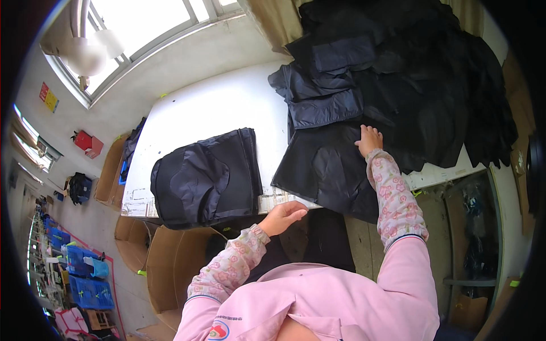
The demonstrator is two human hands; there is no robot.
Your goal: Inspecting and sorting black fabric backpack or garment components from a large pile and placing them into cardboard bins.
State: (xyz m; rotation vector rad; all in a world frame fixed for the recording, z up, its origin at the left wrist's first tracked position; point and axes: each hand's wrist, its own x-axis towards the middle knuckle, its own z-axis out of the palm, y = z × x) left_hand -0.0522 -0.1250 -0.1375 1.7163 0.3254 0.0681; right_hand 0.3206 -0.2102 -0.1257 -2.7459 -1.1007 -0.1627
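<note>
My right hand [371, 140] is at the upper edge of a black garment piece [333, 165], its fingers curled onto the cloth. That piece lies on the right part of the white table, its lower corner hanging over the front edge. My left hand [283, 217] is just off the table's front edge, empty, with its fingers stretched out toward the right. Left of it, a stack of black garment pieces [207, 176] lies fairly flat, slightly over the edge. Beyond my right hand are folded shiny black pieces [324, 105].
A large heap of black cloth [421, 74] covers the table's back right and hangs over its side. The white tabletop [222, 102] runs toward the window wall. Cardboard boxes [173, 267] stand by the left front. Blue crates [91, 290] sit farther left on the floor.
</note>
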